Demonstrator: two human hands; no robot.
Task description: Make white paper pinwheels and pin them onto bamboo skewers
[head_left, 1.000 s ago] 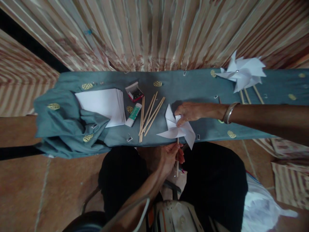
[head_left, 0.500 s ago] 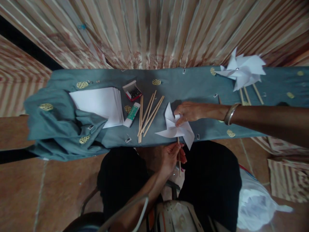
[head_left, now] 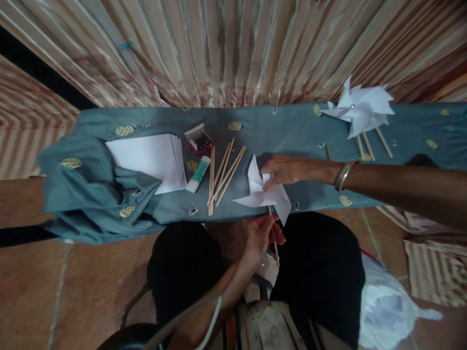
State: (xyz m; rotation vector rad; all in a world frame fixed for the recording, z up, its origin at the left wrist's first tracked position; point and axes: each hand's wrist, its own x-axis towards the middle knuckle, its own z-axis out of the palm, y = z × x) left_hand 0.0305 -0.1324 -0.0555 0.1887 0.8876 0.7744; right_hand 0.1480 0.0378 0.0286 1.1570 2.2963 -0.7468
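Observation:
A white paper pinwheel [head_left: 260, 198] lies over the table's front edge, with a thin wooden stick [head_left: 275, 245] running from under it toward my lap. My left hand [head_left: 260, 232] is closed round the stick just below the blades. From the right, my right hand [head_left: 282, 171] reaches over the pinwheel, its fingers closed on the paper near the centre. The pinwheel's middle is partly hidden by those fingers. Left of the pinwheel lie several loose wooden sticks [head_left: 224, 175].
A stack of white paper [head_left: 149, 158], a glue stick [head_left: 199, 174] and an open box of pins [head_left: 200, 141] sit to the left on the green cloth [head_left: 292, 126]. Finished pinwheels [head_left: 365, 107] lie at the back right. A white plastic bag [head_left: 386, 311] is on the floor.
The stick's lower end has swung slightly to the right in my left hand. My right hand keeps its hold on the pinwheel's centre. The view has shifted a little.

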